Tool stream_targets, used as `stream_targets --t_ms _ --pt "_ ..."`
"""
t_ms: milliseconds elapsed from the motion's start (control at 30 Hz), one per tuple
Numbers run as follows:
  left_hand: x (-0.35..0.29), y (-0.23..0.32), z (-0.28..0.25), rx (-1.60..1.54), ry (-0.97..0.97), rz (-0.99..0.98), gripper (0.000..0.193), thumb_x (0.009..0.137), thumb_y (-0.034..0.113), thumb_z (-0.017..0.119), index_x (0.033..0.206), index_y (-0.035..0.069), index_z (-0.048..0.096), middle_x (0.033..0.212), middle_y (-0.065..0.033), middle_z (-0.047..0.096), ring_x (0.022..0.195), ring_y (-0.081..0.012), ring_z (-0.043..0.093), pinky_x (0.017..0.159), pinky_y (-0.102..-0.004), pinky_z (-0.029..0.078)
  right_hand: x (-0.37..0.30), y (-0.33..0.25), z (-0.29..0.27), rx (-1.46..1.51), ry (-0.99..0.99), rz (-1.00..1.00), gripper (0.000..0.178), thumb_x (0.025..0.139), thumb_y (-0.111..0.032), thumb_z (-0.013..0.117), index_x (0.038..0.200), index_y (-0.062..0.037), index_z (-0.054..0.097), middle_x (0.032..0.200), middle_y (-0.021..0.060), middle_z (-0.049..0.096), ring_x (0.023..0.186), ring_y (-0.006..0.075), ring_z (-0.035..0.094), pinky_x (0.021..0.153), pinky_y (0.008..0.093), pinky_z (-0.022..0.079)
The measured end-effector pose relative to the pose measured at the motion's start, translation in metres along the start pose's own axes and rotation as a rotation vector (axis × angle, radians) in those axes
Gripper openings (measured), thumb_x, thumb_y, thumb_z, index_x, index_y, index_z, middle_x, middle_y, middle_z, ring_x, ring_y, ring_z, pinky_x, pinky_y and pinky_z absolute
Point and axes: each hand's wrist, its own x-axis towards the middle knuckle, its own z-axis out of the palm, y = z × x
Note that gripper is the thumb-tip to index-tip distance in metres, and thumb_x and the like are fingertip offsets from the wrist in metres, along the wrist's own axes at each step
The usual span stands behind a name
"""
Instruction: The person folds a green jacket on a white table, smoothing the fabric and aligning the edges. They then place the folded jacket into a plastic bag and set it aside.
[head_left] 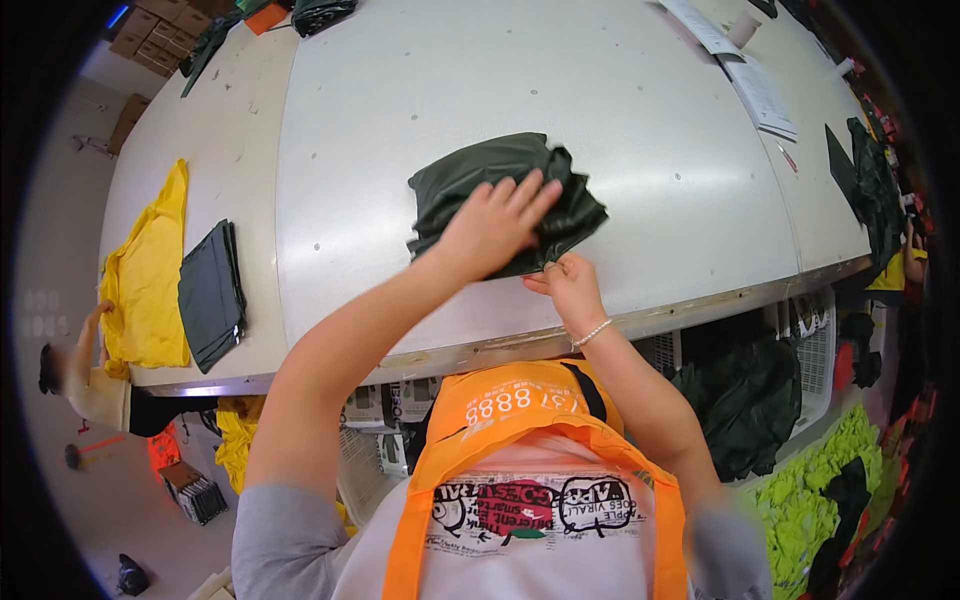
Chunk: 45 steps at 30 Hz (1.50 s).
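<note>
A dark green, slightly shiny folded cloth lies on the white table in front of me, its right side creased and bunched up. Across its top rests my left hand, palm down with the fingers stretched out and spread. At the near right corner of the cloth, my right hand pinches the edge between thumb and fingers, close to the table's front edge. A beaded bracelet circles the right wrist. The underside of the cloth is hidden.
A dark folded stack and a yellow garment lie at the left, where another person reaches to the yellow one. Papers sit far right. Below the table are a crate of dark cloth and lime-green cloth.
</note>
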Motion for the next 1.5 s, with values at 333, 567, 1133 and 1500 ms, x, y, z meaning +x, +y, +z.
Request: stream_targets --t_ms 333,567,1133,1500 --pt "0.019 0.002 0.007 -0.509 0.008 -0.341 0.068 0.082 0.020 0.064 0.138 -0.002 0.031 0.131 -0.0159 0.048 0.105 -0.0329 0.053 0.087 -0.0401 0.046 -0.005 -0.039 -0.020 -0.595 0.234 -0.856 0.007 0.082 0.005 0.052 0.089 0.0035 0.056 0.097 0.0123 0.062 0.103 0.0224 0.058 0.086 0.0318 0.047" --pt "0.046 0.015 0.012 -0.495 -0.021 -0.299 0.058 0.083 0.017 0.060 0.135 0.005 0.039 0.140 -0.0100 0.041 0.103 -0.0315 0.054 0.083 -0.0408 0.049 0.039 -0.014 -0.040 -1.681 0.060 -0.745 0.005 0.080 -0.006 0.056 0.081 -0.0034 0.061 0.090 0.0109 0.056 0.086 0.0254 0.054 0.076 0.0358 0.048" --pt "0.091 0.120 0.068 -0.283 -0.339 -0.107 0.039 0.073 0.012 0.063 0.112 0.013 0.064 0.138 0.0022 0.044 0.101 -0.0255 0.049 0.074 -0.0387 0.047 0.056 -0.052 -0.178 -1.536 -0.523 -0.721 0.019 0.078 -0.021 0.067 0.084 -0.0039 0.061 0.086 0.0099 0.060 0.085 0.0294 0.059 0.073 0.0401 0.048" --pt "0.112 0.091 0.030 -0.640 0.011 -0.423 0.052 0.071 0.009 0.064 0.122 0.011 0.058 0.134 -0.0072 0.049 0.118 -0.0303 0.047 0.098 -0.0410 0.040 0.022 0.023 -0.127 -0.983 -0.355 -0.599 0.009 0.082 -0.012 0.059 0.081 -0.0033 0.061 0.085 0.0149 0.058 0.078 0.0367 0.058 0.069 0.0433 0.048"
